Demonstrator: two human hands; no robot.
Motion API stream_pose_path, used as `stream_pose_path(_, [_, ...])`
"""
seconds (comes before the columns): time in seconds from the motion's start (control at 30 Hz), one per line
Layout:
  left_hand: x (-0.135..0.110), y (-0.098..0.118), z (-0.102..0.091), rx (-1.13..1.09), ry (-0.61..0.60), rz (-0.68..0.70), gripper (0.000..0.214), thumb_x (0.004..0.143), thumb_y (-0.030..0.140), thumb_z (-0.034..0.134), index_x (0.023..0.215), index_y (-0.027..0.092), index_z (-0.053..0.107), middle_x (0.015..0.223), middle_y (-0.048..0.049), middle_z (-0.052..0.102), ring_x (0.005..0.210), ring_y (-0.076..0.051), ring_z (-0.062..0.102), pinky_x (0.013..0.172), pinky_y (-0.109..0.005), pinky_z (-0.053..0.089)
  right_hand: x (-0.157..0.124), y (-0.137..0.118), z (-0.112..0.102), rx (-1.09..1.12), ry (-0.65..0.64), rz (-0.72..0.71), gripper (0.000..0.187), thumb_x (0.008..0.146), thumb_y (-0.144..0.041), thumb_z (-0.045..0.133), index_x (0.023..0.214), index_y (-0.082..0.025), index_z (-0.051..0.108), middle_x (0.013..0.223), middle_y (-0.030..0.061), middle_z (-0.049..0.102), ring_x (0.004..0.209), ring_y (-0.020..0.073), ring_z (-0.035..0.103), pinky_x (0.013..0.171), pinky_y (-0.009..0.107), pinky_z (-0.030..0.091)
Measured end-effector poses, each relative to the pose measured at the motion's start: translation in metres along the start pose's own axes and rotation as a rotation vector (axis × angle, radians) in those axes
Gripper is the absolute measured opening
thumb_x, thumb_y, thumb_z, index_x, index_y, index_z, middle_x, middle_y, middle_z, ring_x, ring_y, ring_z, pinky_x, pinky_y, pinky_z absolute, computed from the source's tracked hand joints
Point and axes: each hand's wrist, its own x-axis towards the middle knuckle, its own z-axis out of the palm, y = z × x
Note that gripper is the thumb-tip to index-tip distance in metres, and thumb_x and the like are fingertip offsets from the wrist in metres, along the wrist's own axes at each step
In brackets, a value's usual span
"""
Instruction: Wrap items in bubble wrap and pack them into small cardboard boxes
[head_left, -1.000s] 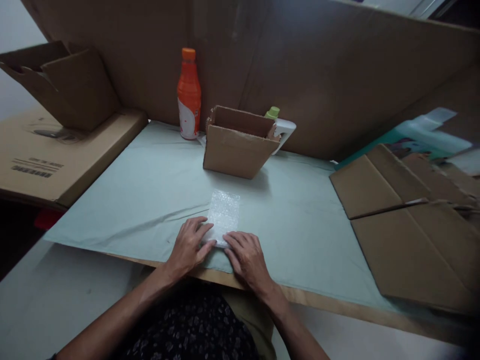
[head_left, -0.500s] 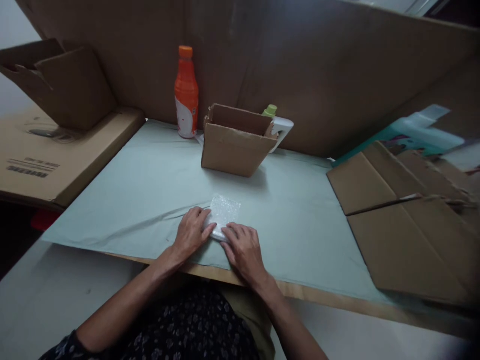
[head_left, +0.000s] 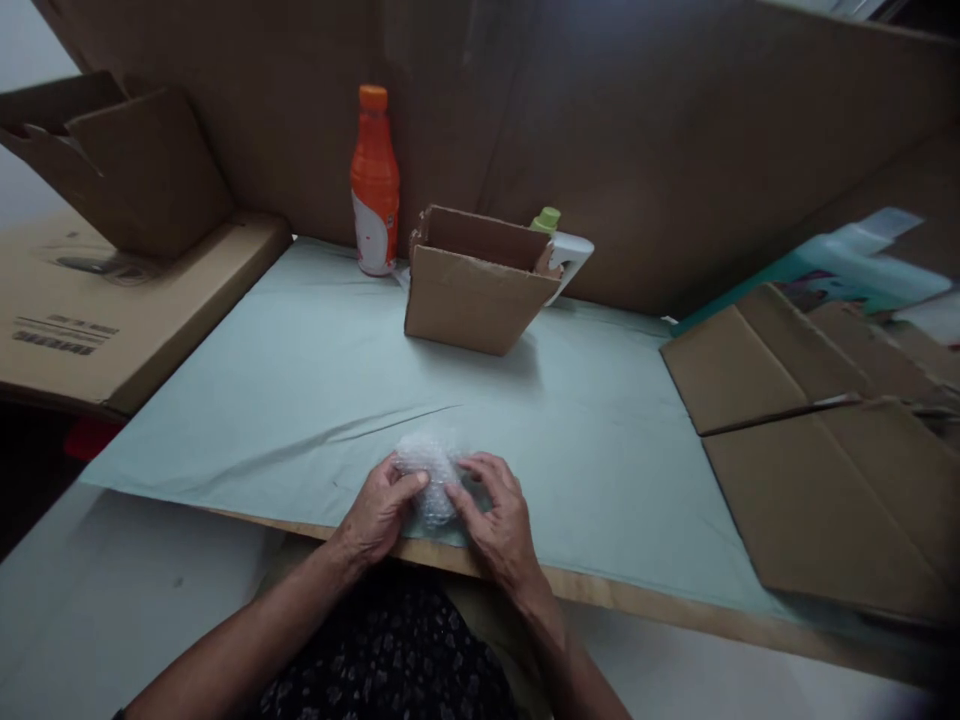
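Note:
A small folded bundle of clear bubble wrap (head_left: 436,490) is between my hands near the front edge of the cloth-covered table. Whatever it may enclose cannot be made out. My left hand (head_left: 381,508) grips the bundle's left side, thumb on top and fingers behind it. On the other side, my right hand (head_left: 499,515) holds it with the thumb against its face and curled fingers at its upper right edge. Beyond the hands stands an open-topped cardboard box (head_left: 480,300).
Behind the box are an orange bottle (head_left: 375,190) and a white-handled container with a green cap (head_left: 549,218). Large cardboard boxes (head_left: 817,500) and a teal jug (head_left: 847,265) occupy the right. At left, an open carton (head_left: 157,170) rests on a flat box (head_left: 135,320).
The bubble wrap has been lifted and tilted up from lying flat, and shifted slightly towards me. My fingers have moved from pressing on it to gripping its sides.

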Motion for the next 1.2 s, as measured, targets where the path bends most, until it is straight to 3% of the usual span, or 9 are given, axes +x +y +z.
stream_pose_path(0.07, [-0.001,0.000,-0.001,-0.003,-0.031,-0.028,0.056,0.065,0.042,0.082,0.110,0.015,0.065,0.102,-0.0085,0.074,0.092,-0.022,0.069,0.081,-0.032,0.053,0.005,0.004,-0.009,0.051,0.050,0.053,0.041,0.086,-0.044,0.066,0.119,-0.021,0.065,0.124,0.0120,0.065,0.106,0.0257,0.063,0.094,0.042,0.050])
stream_pose_path(0.2, [-0.003,-0.002,-0.003,0.127,-0.076,-0.006,0.050,0.073,0.044,0.076,0.111,0.014,0.063,0.097,-0.0075,0.072,0.083,-0.019,0.067,0.072,-0.028,0.052,0.012,0.004,-0.015,0.318,-0.170,0.163,0.044,0.088,-0.050,0.062,0.118,-0.019,0.064,0.111,0.0096,0.072,0.097,0.0233,0.067,0.086,0.036,0.055])
stream_pose_path(0.4, [0.006,-0.001,-0.003,0.823,0.175,0.408,0.024,0.089,0.033,0.057,0.107,0.017,0.061,0.091,-0.0037,0.068,0.077,-0.017,0.062,0.068,-0.028,0.051,-0.006,-0.023,0.010,0.269,-0.174,0.188,0.049,0.093,-0.049,0.058,0.130,-0.018,0.059,0.122,0.0116,0.069,0.109,0.0248,0.065,0.096,0.038,0.053])
stream_pose_path(0.57, [0.022,-0.021,0.002,1.228,0.172,0.787,0.055,0.087,0.015,0.049,0.141,0.020,0.043,0.131,-0.0152,0.064,0.115,-0.028,0.064,0.096,-0.045,0.053,-0.001,-0.028,0.022,0.393,-0.193,0.166,0.060,0.086,-0.052,0.066,0.134,-0.019,0.053,0.131,0.0131,0.064,0.118,0.0276,0.062,0.099,0.039,0.052])
stream_pose_path(0.67, [0.020,-0.039,0.007,1.343,0.071,0.894,0.082,0.086,0.012,0.051,0.158,0.017,0.013,0.157,-0.0252,0.036,0.143,-0.037,0.040,0.109,-0.058,0.043,0.011,-0.016,0.018,0.400,-0.168,0.283,0.051,0.085,-0.061,0.065,0.107,-0.015,0.066,0.100,0.0096,0.072,0.095,0.0253,0.066,0.084,0.035,0.055])
stream_pose_path(0.77, [0.012,-0.036,0.005,1.321,-0.183,0.815,0.100,0.081,0.016,0.060,0.160,0.021,-0.002,0.163,-0.0249,0.022,0.149,-0.040,0.029,0.112,-0.061,0.040,0.020,0.001,0.006,0.434,-0.141,0.393,0.053,0.087,-0.066,0.059,0.087,-0.014,0.068,0.073,0.0030,0.067,0.070,0.0185,0.060,0.066,0.030,0.051])
stream_pose_path(0.87, [0.022,0.002,0.006,1.311,-0.259,0.825,0.091,0.081,0.020,0.062,0.158,0.027,0.013,0.161,-0.0203,0.030,0.146,-0.038,0.037,0.110,-0.058,0.043,0.026,0.013,-0.013,0.525,-0.175,0.353,0.049,0.085,-0.062,0.065,0.092,-0.014,0.070,0.078,0.0030,0.070,0.074,0.0189,0.062,0.071,0.030,0.052])
stream_pose_path(1.03, [0.104,0.113,0.051,1.442,0.001,1.129,0.059,0.089,0.016,0.053,0.147,0.019,0.041,0.156,-0.0170,0.040,0.134,-0.031,0.052,0.103,-0.044,0.050,0.039,0.023,-0.043,0.580,-0.230,0.345,0.041,0.084,-0.054,0.071,0.101,-0.017,0.072,0.091,0.0056,0.075,0.084,0.0215,0.067,0.081,0.032,0.052])
stream_pose_path(1.2, [0.185,0.183,0.098,1.834,0.190,0.847,0.044,0.085,0.016,0.058,0.128,0.015,0.061,0.124,-0.0144,0.067,0.099,-0.028,0.070,0.080,-0.036,0.055,0.046,0.037,-0.071,0.512,-0.029,0.380,0.045,0.078,-0.058,0.074,0.097,-0.017,0.076,0.088,0.0076,0.077,0.080,0.0228,0.070,0.077,0.032,0.055])
